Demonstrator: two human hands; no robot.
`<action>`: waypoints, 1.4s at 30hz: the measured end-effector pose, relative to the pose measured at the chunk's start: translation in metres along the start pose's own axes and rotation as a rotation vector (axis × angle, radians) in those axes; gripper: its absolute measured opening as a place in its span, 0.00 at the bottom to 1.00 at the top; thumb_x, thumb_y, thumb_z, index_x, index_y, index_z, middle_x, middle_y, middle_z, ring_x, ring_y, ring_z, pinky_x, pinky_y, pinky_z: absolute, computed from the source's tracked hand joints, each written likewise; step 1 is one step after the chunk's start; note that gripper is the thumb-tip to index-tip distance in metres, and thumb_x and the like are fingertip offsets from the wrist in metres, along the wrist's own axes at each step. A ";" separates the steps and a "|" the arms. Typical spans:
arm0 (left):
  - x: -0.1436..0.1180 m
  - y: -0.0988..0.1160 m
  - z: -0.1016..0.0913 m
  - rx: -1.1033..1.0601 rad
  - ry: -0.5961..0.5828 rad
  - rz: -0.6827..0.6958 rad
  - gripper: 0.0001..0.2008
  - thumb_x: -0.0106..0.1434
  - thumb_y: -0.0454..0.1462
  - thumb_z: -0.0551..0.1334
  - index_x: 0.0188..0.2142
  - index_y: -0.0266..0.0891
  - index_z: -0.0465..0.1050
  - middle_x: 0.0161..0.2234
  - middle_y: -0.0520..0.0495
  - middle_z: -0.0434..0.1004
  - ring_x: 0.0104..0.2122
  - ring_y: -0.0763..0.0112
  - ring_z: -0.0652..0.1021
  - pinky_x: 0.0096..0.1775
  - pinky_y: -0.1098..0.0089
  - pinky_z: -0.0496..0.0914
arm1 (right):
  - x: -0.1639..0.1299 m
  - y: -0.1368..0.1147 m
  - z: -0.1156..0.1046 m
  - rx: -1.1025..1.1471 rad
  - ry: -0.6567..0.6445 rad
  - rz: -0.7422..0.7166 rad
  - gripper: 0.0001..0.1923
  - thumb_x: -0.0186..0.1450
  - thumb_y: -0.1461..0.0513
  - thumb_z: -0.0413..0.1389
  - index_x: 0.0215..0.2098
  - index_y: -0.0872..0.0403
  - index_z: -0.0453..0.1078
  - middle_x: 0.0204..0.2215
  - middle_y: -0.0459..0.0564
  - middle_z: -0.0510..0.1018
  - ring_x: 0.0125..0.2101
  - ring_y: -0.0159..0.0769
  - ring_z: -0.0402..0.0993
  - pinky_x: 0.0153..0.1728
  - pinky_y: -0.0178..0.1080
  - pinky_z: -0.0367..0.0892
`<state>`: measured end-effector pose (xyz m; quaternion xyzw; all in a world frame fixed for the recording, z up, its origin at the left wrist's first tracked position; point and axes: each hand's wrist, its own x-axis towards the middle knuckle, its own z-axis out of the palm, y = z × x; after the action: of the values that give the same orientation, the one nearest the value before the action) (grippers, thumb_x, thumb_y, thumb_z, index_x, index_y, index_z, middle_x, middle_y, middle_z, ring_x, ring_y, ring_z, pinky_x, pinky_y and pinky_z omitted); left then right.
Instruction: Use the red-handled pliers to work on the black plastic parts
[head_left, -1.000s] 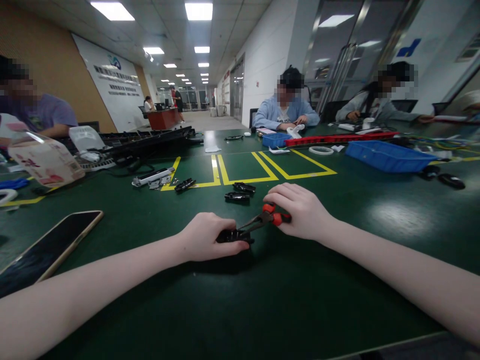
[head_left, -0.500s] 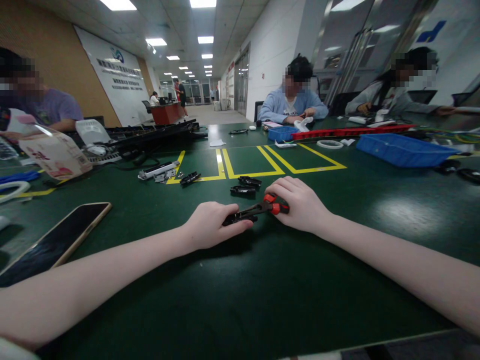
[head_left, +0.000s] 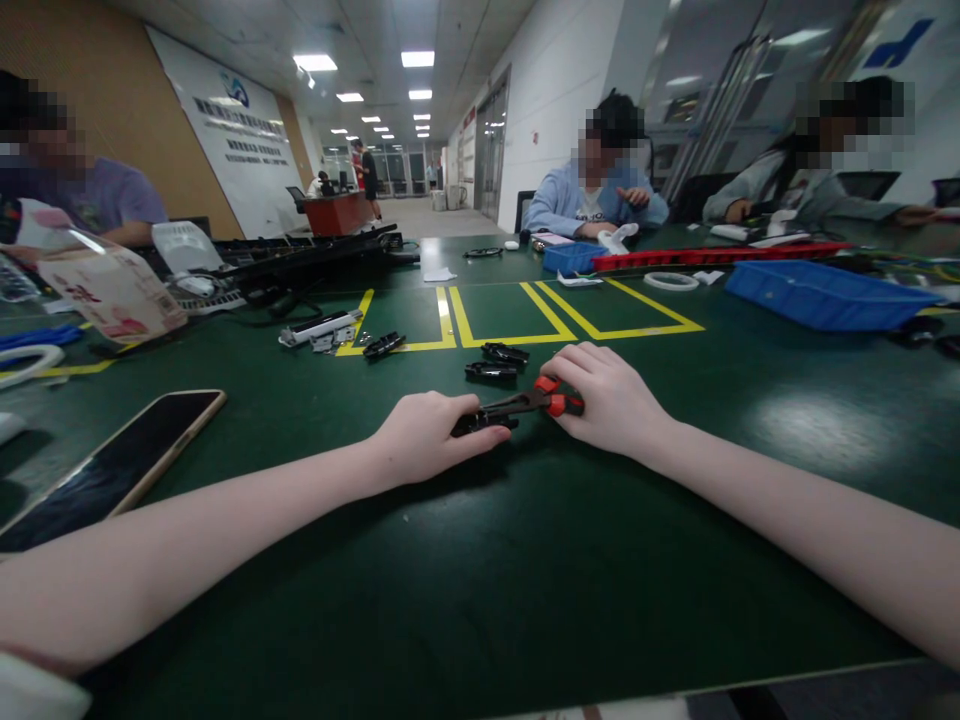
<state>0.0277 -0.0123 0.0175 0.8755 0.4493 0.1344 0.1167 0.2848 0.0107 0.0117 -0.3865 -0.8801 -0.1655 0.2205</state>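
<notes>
My left hand (head_left: pixel 424 440) presses a small black plastic part (head_left: pixel 480 424) flat on the green table (head_left: pixel 525 580). Red-handled pliers (head_left: pixel 525 403) are in my right hand (head_left: pixel 604 398), their black jaws set against that part. Just beyond my hands lie two more black parts (head_left: pixel 491 372) (head_left: pixel 506 352), and a third (head_left: pixel 383 346) sits on the yellow tape line to the left.
A phone (head_left: pixel 120 465) lies face up at the near left. A blue tray (head_left: pixel 821 293), a red strip (head_left: pixel 720 255) and tape rolls sit far right. Black trays (head_left: pixel 300 258) and a bag (head_left: pixel 112 292) are far left. Three people sit around the table.
The view has tilted, so both hands sit higher in frame. My hands keep the same hold on the part and the pliers, and the pliers lie flatter.
</notes>
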 end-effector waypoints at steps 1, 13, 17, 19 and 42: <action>0.000 0.000 0.000 0.001 0.000 0.000 0.26 0.68 0.59 0.52 0.31 0.40 0.70 0.23 0.52 0.71 0.22 0.70 0.69 0.25 0.71 0.54 | 0.000 0.000 0.000 -0.001 -0.002 0.001 0.11 0.58 0.63 0.56 0.40 0.55 0.69 0.37 0.57 0.76 0.39 0.47 0.70 0.40 0.46 0.64; 0.001 0.000 -0.001 0.030 -0.001 -0.007 0.27 0.68 0.60 0.52 0.32 0.40 0.72 0.23 0.50 0.73 0.23 0.68 0.71 0.25 0.71 0.55 | 0.000 0.002 0.001 -0.029 -0.010 0.008 0.11 0.58 0.62 0.56 0.40 0.55 0.68 0.38 0.57 0.75 0.39 0.48 0.69 0.40 0.46 0.64; 0.001 -0.001 -0.001 0.029 0.006 -0.004 0.27 0.67 0.60 0.52 0.31 0.40 0.71 0.23 0.51 0.72 0.22 0.69 0.71 0.25 0.71 0.54 | -0.001 0.002 0.001 -0.045 -0.002 0.007 0.11 0.59 0.62 0.55 0.40 0.55 0.68 0.38 0.57 0.75 0.39 0.47 0.69 0.40 0.46 0.64; 0.001 -0.002 -0.001 0.023 0.013 -0.001 0.27 0.67 0.60 0.52 0.31 0.40 0.71 0.22 0.51 0.72 0.22 0.70 0.70 0.25 0.71 0.54 | -0.001 0.002 0.001 -0.048 -0.007 0.011 0.11 0.59 0.62 0.55 0.40 0.55 0.68 0.38 0.57 0.75 0.39 0.47 0.69 0.40 0.46 0.63; 0.003 -0.004 0.000 0.027 0.012 0.009 0.26 0.67 0.60 0.53 0.33 0.40 0.71 0.23 0.51 0.73 0.22 0.70 0.71 0.25 0.71 0.55 | 0.002 0.001 -0.001 -0.005 -0.120 -0.015 0.07 0.58 0.62 0.56 0.36 0.54 0.67 0.35 0.55 0.77 0.36 0.44 0.70 0.35 0.43 0.63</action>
<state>0.0256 -0.0077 0.0169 0.8782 0.4477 0.1339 0.1014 0.2849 0.0119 0.0134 -0.3897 -0.8942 -0.1459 0.1650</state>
